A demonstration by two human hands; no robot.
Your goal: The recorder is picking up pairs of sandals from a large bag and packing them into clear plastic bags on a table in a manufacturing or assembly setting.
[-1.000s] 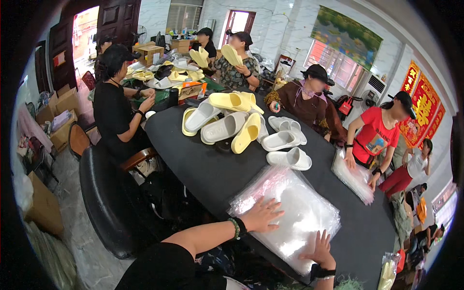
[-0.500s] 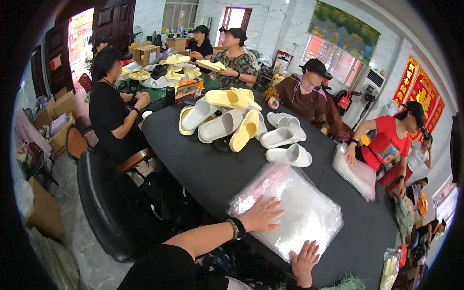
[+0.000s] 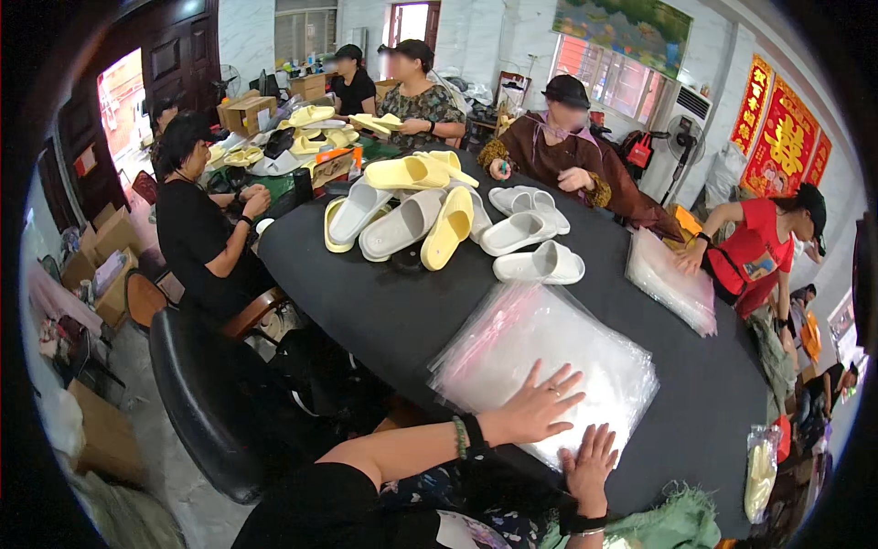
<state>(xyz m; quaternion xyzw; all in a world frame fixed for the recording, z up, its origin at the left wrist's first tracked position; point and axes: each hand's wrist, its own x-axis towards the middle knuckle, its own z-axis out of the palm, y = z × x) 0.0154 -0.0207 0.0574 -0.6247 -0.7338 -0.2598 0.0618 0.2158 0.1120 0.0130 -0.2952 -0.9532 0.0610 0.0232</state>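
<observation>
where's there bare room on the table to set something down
Bare black tabletop lies left, between the slipper pile, near bag stack and left table edge; and right, between that stack, the far bag stack and green fabric. Crowded: under the slipper pile and pale slippers, and the near bag stack, left hand and right hand spread over it.

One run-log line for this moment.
left hand: open on plastic-bag stack | right hand: open on its near edge | beyond stack: pale slipper

Both hands palm-down, fingers parted (left farther forward)
</observation>
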